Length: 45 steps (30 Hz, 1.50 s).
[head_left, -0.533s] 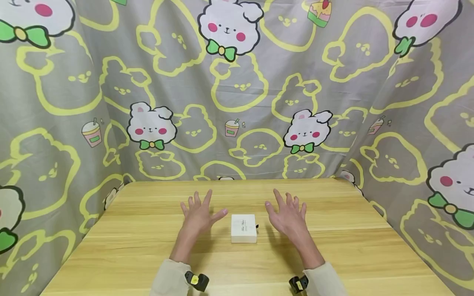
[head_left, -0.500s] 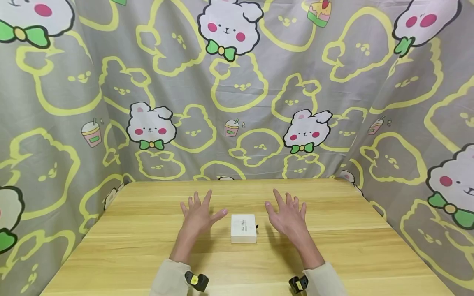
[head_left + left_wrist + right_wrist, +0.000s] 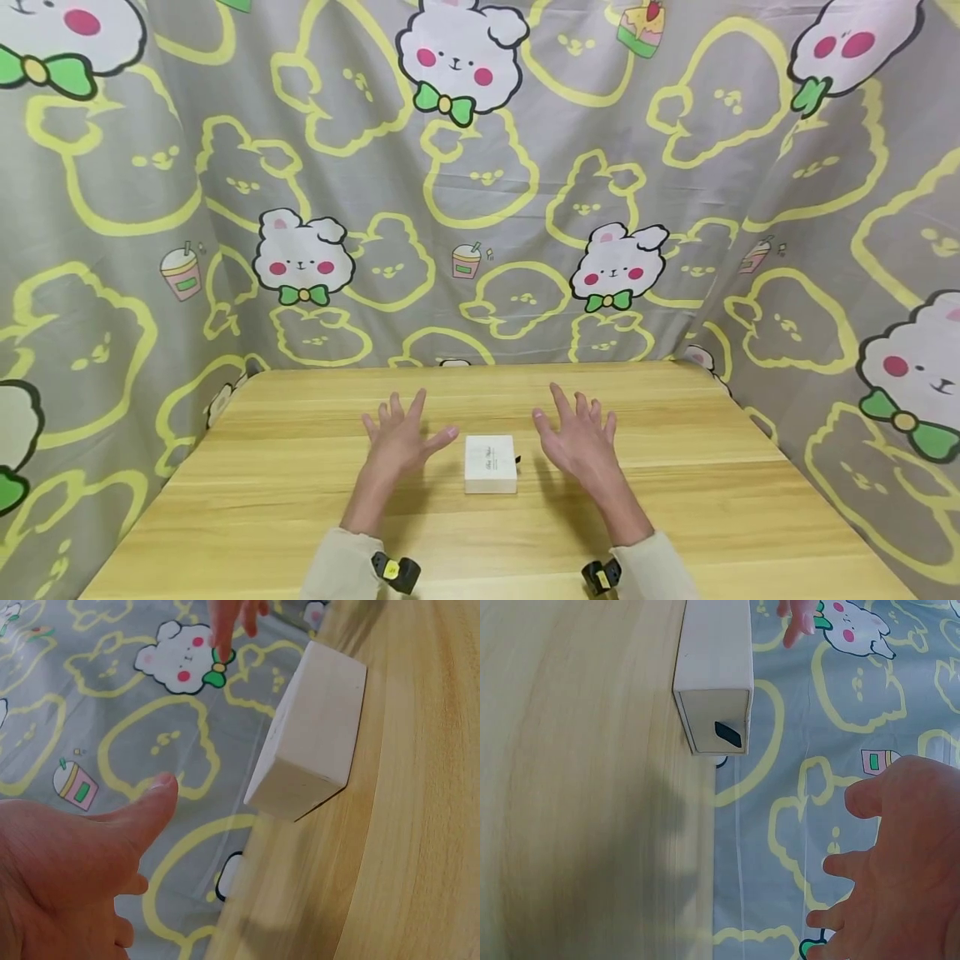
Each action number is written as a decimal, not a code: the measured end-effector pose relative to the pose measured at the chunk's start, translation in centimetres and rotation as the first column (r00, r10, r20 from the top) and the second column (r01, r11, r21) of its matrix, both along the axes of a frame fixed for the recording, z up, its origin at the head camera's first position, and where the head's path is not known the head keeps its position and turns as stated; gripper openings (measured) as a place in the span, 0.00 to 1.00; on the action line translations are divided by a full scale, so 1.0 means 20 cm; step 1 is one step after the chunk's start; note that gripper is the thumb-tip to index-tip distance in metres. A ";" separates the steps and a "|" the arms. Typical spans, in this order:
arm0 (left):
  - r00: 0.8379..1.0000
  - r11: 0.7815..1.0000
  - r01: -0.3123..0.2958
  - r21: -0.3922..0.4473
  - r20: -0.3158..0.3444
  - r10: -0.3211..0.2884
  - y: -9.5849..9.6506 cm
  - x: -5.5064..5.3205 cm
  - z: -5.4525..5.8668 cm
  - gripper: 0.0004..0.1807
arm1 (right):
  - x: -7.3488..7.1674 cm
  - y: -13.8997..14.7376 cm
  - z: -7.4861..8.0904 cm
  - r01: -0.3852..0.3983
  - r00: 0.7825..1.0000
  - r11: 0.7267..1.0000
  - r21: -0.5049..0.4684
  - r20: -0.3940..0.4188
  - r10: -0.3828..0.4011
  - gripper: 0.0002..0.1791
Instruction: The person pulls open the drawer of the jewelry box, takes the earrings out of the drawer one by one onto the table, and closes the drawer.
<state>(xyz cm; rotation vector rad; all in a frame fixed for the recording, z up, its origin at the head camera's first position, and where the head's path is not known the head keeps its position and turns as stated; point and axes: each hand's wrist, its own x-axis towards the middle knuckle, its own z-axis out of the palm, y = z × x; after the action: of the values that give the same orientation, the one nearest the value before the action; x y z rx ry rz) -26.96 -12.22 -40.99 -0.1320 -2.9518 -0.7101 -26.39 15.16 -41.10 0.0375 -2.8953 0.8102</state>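
Observation:
A small white box (image 3: 490, 460) with dark lettering on its lid rests on the wooden table. From its right end sticks a short black ribbon tab (image 3: 727, 734), seen closely in the right wrist view. To the left of the box, my left hand (image 3: 397, 443) hovers over the table with fingers spread and thumb toward the box. On the other side, my right hand (image 3: 579, 442) hovers the same way, fingers apart. Neither hand touches the box. The left wrist view shows the box's plain side (image 3: 319, 724) beyond my thumb.
The table (image 3: 315, 492) has light wood grain. Behind it and along both sides hangs a grey curtain (image 3: 420, 333) printed with white bunnies and yellow outlines. A black camera band sits on each wrist, over beige sleeves (image 3: 345, 567).
The head view has shifted very slightly, moving the whole scene a few pixels left. Both hands and the box keep their places relative to each other.

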 end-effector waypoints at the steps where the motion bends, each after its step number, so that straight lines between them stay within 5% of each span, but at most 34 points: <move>1: 1.000 1.000 0.003 0.002 -0.002 -0.003 0.00 0.00 0.00 0.50 | 0.00 0.00 0.00 0.001 1.000 1.000 0.005 0.003 -0.001 0.38; 32: 0.999 0.999 0.038 -0.012 0.028 -0.038 0.07 0.02 -0.01 0.51 | 0.00 0.00 -0.01 -0.019 1.000 0.999 -0.040 0.000 0.019 0.37; 45: 0.996 0.995 0.078 0.055 0.030 -0.080 0.12 0.02 -0.03 0.49 | 0.00 -0.07 -0.05 -0.067 0.998 0.996 -0.052 0.003 0.068 0.37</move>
<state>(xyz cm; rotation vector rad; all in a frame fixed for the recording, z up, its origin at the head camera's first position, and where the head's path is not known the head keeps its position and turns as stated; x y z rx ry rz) -26.57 -9.76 -41.50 -0.2362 -2.9687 -0.8092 -26.47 13.71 -42.00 0.1288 -2.8898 0.8975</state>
